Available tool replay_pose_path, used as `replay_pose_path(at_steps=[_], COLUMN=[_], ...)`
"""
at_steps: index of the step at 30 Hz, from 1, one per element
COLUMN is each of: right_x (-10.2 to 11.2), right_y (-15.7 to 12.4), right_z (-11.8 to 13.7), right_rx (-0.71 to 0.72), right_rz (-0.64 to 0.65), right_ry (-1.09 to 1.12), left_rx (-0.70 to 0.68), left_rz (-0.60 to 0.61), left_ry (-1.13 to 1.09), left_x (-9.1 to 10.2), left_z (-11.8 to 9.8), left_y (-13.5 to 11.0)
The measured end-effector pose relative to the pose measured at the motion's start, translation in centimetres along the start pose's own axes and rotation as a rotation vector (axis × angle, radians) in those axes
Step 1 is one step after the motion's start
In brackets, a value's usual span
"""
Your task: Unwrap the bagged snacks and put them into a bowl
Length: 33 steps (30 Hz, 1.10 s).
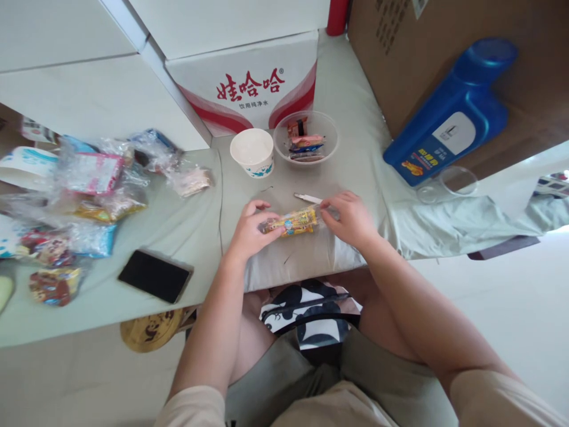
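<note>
A long yellow snack packet (pixel 294 222) lies across the pale cloth-covered table (pixel 311 255), gripped at both ends. My left hand (pixel 252 230) pinches its left end with curled fingers. My right hand (pixel 349 217) is closed on its right end, which is clear plastic. A thin white tool (pixel 307 198), like tweezers, lies just behind the packet. Behind that stand a white paper cup (pixel 253 153) and a clear plastic bowl (pixel 306 137) holding several small wrapped snacks.
A black phone (pixel 154 276) lies at the left front. Several plastic-wrapped snack bags (pixel 89 190) are heaped at the far left. A blue jug (pixel 448 115) leans on a cardboard box (pixel 391 53) at right, beside a clear lid (pixel 447 182). A white printed carton (pixel 249 83) stands behind.
</note>
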State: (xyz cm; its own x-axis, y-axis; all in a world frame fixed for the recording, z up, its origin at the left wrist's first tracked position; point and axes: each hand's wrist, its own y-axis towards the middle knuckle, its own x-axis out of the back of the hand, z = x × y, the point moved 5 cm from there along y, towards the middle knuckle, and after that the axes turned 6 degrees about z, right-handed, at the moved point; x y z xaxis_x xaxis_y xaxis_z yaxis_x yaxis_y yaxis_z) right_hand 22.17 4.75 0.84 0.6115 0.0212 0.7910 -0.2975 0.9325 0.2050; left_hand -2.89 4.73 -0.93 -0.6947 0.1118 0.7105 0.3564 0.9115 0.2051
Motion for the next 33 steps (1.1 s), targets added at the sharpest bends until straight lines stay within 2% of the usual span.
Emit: replay_pose_path(at_steps=[3,7,14,24,33], right_x=[-0.5,-0.5,-0.9,-1.0,-1.3], right_y=[0.1,0.1,0.0,0.0,0.1], right_z=[-0.2,-0.1,0.2,0.2,0.0], right_rx=[0.017,0.040,0.085,0.115,0.109], right_rz=[0.044,0.035,0.066,0.081,0.084], right_ry=[-0.042,-0.050,-0.022,0.005,-0.007], left_rx=[0.018,0.027,0.048,0.031,0.052], left_rz=[0.029,0.045,0.159,0.121,0.176], left_ry=[-0.019,-0.059,-0.110,-0.129,-0.110], left_x=[-0.1,0.0,-0.4,-0.1,-0.4], left_z=[0.1,0.2,-0.4,-0.7,-0.8], left_y=[0.0,0.2,0.3,0.2,0.5])
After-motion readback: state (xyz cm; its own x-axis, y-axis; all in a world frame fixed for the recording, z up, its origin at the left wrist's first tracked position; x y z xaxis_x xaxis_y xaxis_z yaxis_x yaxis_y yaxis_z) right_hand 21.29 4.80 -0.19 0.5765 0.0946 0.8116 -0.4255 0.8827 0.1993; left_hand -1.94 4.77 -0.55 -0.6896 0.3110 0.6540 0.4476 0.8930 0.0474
